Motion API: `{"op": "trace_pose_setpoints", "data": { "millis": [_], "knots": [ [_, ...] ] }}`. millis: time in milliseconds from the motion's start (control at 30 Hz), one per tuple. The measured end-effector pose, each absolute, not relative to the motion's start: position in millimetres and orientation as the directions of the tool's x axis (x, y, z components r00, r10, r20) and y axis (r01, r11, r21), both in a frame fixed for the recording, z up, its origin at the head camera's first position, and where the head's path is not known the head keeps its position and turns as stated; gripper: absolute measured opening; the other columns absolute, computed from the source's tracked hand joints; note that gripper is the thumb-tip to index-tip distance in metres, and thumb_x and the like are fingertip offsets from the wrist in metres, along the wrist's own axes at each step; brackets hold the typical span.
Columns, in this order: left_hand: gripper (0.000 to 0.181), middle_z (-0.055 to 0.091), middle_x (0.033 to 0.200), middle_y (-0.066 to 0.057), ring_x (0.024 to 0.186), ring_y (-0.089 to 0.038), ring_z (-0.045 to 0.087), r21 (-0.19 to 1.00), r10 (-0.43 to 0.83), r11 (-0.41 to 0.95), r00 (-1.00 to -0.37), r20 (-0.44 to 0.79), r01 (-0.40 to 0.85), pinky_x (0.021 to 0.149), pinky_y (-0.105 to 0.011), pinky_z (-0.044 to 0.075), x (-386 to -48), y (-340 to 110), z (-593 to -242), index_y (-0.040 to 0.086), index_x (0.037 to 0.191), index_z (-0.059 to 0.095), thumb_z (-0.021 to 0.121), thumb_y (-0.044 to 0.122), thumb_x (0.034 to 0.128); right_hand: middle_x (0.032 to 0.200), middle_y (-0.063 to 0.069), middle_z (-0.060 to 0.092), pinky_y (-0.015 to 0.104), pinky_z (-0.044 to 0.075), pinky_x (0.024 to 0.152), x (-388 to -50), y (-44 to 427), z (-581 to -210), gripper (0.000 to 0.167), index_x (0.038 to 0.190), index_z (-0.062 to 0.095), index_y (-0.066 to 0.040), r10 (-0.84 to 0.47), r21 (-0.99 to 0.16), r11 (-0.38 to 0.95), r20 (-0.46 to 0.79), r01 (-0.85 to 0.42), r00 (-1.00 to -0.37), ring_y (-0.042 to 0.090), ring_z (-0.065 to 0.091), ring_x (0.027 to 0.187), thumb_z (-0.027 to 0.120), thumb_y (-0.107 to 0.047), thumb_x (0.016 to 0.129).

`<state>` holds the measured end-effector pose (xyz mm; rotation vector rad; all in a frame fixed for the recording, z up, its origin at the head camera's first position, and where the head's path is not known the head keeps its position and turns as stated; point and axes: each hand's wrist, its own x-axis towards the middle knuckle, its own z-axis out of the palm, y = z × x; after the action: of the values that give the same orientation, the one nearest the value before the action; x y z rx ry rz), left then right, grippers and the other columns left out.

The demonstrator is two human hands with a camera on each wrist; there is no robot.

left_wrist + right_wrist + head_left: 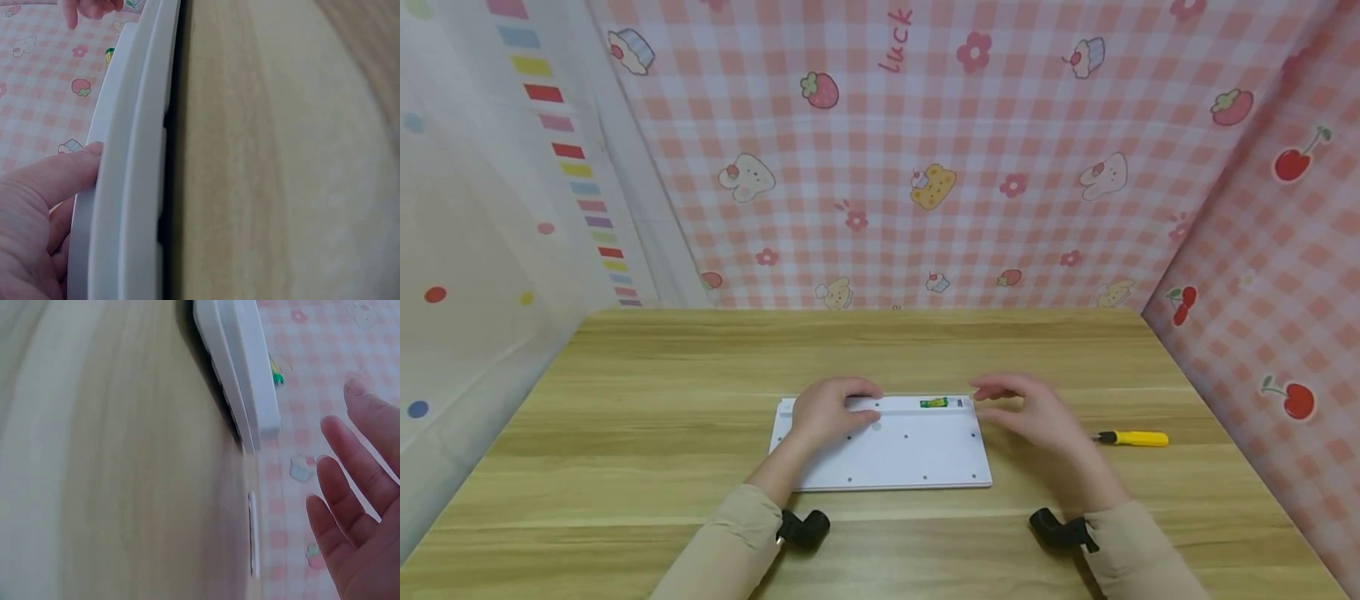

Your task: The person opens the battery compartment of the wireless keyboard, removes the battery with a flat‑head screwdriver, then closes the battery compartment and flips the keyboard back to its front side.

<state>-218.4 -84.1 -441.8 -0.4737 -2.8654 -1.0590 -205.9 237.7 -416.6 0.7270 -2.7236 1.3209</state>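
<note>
A white keyboard point(887, 454) lies face down on the table, its screw-dotted back upward. In a slot along its far edge sits a green and yellow battery point(934, 402), near the right end. My left hand point(831, 412) grips the keyboard's far left part; in the left wrist view the thumb point(75, 165) lies on the back and the other fingers are partly hidden. By the right far corner is my right hand point(1026, 408), its fingers spread and apart from the keyboard point(253, 369) in the right wrist view, holding nothing.
A yellow-handled screwdriver point(1138, 438) lies right of the right hand, its tip hidden behind the wrist. One thin white strip point(254, 534) lies on the table point(625, 467) in the right wrist view. Patterned cloth point(880, 250) hangs behind the table.
</note>
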Motion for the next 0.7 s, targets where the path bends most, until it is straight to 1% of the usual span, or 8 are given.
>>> {"op": "trace_pose_setpoints", "data": {
  "millis": [100, 300, 467, 600, 700],
  "knots": [
    [0.024, 0.071, 0.115, 0.01, 0.111, -0.018, 0.064, 0.619, 0.265, 0.728, -0.953, 0.143, 0.296, 0.093, -0.042, 0.045, -218.3, -83.9, -441.9, 0.03, 0.105, 0.076, 0.082, 0.03, 0.0812, 0.106, 0.003, 0.071, 0.051, 0.049, 0.094, -209.1, 227.0, -417.8, 0.041, 0.125, 0.066, -0.005, -0.414, -0.739, 0.516, 0.229, -0.434, -0.881, 0.026, 0.064, 0.104, 0.078, -0.01, 0.086],
    [0.025, 0.07, 0.116, 0.01, 0.112, -0.018, 0.063, 0.617, 0.265, 0.732, -0.955, 0.132, 0.289, 0.094, -0.043, 0.045, -218.6, -84.3, -442.5, 0.03, 0.106, 0.076, 0.082, 0.03, 0.0821, 0.106, 0.007, 0.071, 0.044, 0.052, 0.091, -218.9, 210.9, -423.1, 0.042, 0.123, 0.067, -0.003, -0.444, -0.704, 0.527, 0.25, -0.477, -0.86, 0.022, 0.065, 0.098, 0.08, -0.01, 0.084],
    [0.024, 0.07, 0.115, 0.01, 0.112, -0.018, 0.063, 0.621, 0.266, 0.728, -0.954, 0.135, 0.291, 0.094, -0.043, 0.045, -218.5, -85.1, -443.2, 0.03, 0.105, 0.076, 0.082, 0.03, 0.0818, 0.101, 0.003, 0.07, 0.038, 0.054, 0.083, -225.7, 202.8, -427.6, 0.037, 0.119, 0.07, -0.005, -0.477, -0.653, 0.551, 0.263, -0.519, -0.838, 0.018, 0.063, 0.09, 0.08, -0.009, 0.083],
    [0.024, 0.07, 0.116, 0.01, 0.112, -0.018, 0.063, 0.62, 0.269, 0.727, -0.953, 0.137, 0.294, 0.094, -0.043, 0.045, -218.7, -85.1, -443.5, 0.03, 0.105, 0.075, 0.082, 0.03, 0.0819, 0.097, -0.002, 0.068, 0.033, 0.052, 0.08, -228.8, 200.3, -431.1, 0.031, 0.115, 0.073, -0.007, -0.476, -0.644, 0.577, 0.234, -0.502, -0.847, 0.015, 0.06, 0.088, 0.079, -0.008, 0.085],
    [0.024, 0.07, 0.116, 0.009, 0.112, -0.018, 0.063, 0.62, 0.271, 0.726, -0.953, 0.139, 0.297, 0.094, -0.043, 0.045, -218.8, -84.8, -443.2, 0.03, 0.106, 0.075, 0.082, 0.03, 0.0821, 0.096, -0.004, 0.067, 0.033, 0.052, 0.08, -230.0, 199.3, -431.9, 0.027, 0.112, 0.074, -0.009, -0.47, -0.65, 0.587, 0.211, -0.482, -0.857, 0.014, 0.06, 0.087, 0.078, -0.007, 0.085]
  ]
}}
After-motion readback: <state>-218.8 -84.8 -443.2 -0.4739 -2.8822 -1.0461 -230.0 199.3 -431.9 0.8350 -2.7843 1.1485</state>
